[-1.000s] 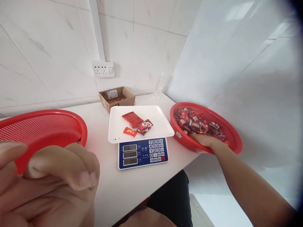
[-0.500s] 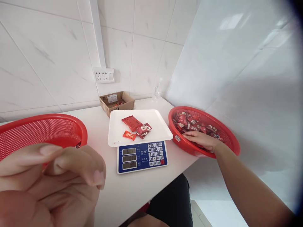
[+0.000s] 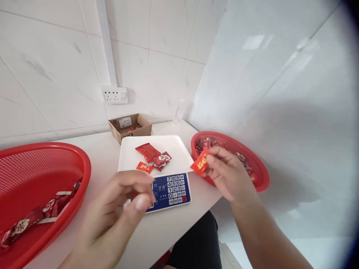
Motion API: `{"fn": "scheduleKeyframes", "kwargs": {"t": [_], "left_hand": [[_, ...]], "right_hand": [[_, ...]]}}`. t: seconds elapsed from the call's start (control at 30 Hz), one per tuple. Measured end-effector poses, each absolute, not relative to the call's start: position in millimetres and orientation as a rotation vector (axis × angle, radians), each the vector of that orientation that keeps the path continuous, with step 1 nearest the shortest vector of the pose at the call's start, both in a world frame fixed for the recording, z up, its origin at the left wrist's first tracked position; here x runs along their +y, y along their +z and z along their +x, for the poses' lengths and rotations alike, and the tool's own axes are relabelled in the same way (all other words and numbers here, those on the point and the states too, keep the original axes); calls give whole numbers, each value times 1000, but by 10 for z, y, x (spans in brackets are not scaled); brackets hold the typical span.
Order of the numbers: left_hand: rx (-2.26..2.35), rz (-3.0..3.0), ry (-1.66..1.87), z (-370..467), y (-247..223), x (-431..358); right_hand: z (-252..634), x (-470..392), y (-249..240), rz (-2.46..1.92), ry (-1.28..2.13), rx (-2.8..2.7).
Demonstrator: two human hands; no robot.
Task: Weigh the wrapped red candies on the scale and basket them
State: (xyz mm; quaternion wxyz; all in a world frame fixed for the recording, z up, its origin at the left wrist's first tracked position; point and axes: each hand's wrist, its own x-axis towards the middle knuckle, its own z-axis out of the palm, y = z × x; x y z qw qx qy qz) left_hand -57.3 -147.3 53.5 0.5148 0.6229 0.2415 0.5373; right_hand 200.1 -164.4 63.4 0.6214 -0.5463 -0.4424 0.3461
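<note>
My right hand (image 3: 228,173) pinches a small red candy packet (image 3: 201,163) with yellow lettering, between thumb and fingers. It hovers over the near left rim of the right red basket (image 3: 263,183), which holds many red packets. My left hand (image 3: 117,215) is half curled in front of the scale (image 3: 175,190), thumb and fingers apart, nothing visible in it; it covers part of the displays. On the scale's white tray (image 3: 179,155) lie several red packets (image 3: 148,152), some with white label patches.
At left stands a larger red basket (image 3: 84,175) with several packets (image 3: 26,224) inside. A cardboard box (image 3: 134,130) and a clear plastic bottle (image 3: 178,114) stand by the tiled wall. A socket (image 3: 114,95) is fixed above the white table (image 3: 98,147).
My right hand has risen out of the right basket with a small red packet. The left hand has moved right, in front of the scale. The view has shifted, showing packets in the left basket.
</note>
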Motion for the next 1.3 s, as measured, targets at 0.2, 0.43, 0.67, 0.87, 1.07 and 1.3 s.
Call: {"fn": "scheduleKeyframes", "kwargs": {"t": [0.2, 0.43, 0.67, 0.87, 1.07, 1.3], "left_hand": [[543, 1907, 989, -385, 587, -1388], [513, 1638, 948, -443, 582, -1425], [399, 1455, 887, -450, 581, -1438], [373, 1428, 838, -463, 607, -1461], [363, 1439, 843, -468, 608, -1456], [362, 1440, 849, -478, 606, -1461]], "right_hand": [[1297, -1833, 682, -878, 941, -1073], [1262, -1882, 627, -953, 1006, -1182], [1234, -1972, 747, -1003, 1039, -1411], [1226, -1976, 776, -996, 1064, -1501], [1221, -1977, 730, -997, 976, -1557], [1227, -2000, 732, -983, 973, -1568]]}}
